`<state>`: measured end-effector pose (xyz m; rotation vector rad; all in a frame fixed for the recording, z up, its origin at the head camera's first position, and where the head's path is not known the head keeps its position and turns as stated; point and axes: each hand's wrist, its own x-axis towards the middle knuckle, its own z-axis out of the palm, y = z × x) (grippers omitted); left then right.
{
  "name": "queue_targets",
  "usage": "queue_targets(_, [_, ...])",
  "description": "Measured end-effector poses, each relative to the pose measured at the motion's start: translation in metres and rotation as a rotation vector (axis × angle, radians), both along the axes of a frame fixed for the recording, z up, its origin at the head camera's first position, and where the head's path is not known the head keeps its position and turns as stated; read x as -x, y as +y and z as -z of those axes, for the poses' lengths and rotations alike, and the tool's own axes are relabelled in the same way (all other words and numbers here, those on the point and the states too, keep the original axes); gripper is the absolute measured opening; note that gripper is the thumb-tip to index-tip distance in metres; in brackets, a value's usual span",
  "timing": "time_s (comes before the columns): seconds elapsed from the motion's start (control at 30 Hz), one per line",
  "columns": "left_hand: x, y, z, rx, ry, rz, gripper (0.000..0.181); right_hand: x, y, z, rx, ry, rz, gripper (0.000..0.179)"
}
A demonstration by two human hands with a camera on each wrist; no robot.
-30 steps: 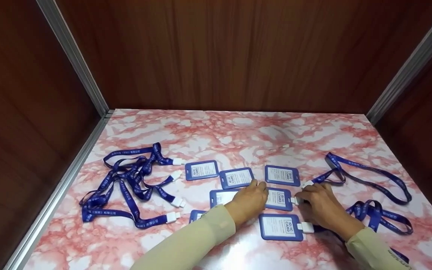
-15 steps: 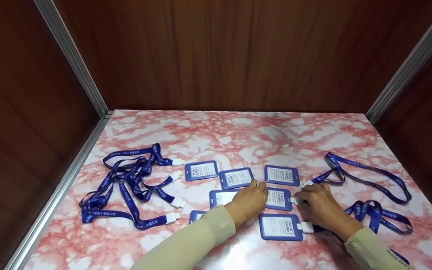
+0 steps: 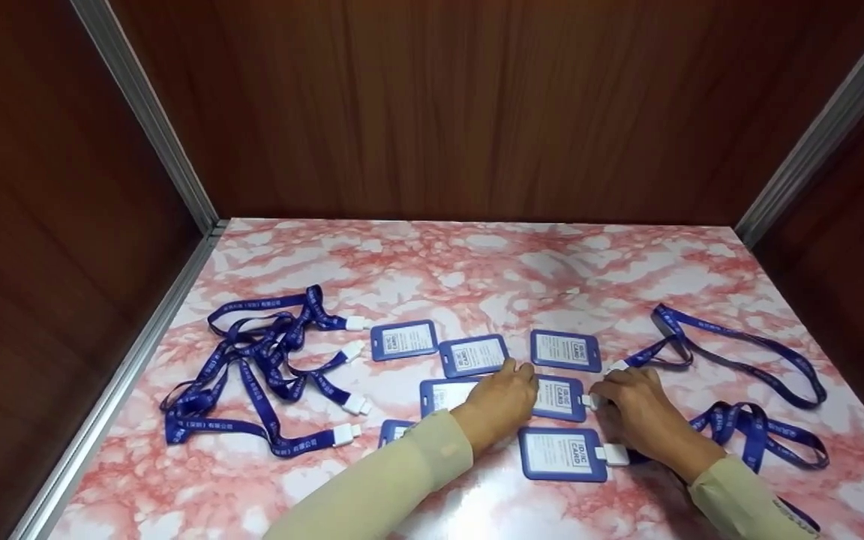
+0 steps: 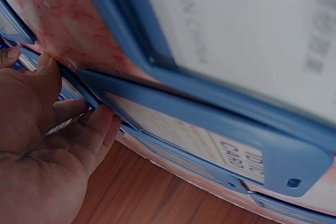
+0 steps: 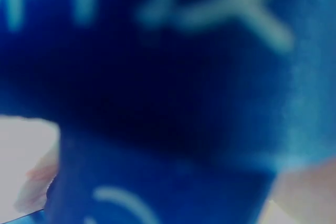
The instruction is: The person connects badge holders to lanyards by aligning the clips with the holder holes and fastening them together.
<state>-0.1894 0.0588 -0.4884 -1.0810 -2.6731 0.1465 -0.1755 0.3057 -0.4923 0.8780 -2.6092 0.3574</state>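
Observation:
My left hand (image 3: 499,401) pinches the inner edge of a blue ID card holder (image 3: 558,397) in the middle of the right column. In the left wrist view, its thumb and fingers (image 4: 47,80) lie around that holder, beside another blue card holder (image 4: 231,153). My right hand (image 3: 638,411) holds a lanyard's white plastic clip (image 3: 591,401) at the holder's slotted end; how far the clip is in the slot cannot be seen. A close, blurred blue lanyard strap (image 5: 157,98) fills most of the right wrist view.
Several blue lanyards (image 3: 252,360) lie tangled on the left. Holders lie above (image 3: 565,350) and below (image 3: 563,454), the lower with a white clip (image 3: 612,454) at its slot. More lanyards (image 3: 747,352) spread on the right. Wooden panels (image 3: 477,112) enclose the marbled table (image 3: 432,262).

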Motion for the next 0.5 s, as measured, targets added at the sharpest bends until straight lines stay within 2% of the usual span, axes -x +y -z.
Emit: queue_targets(0.5, [0.0019, 0.0011, 0.0048, -0.050, 0.005, 0.014, 0.032, -0.0011, -0.0036, 0.0001, -0.014, -0.074, 0.019, 0.030])
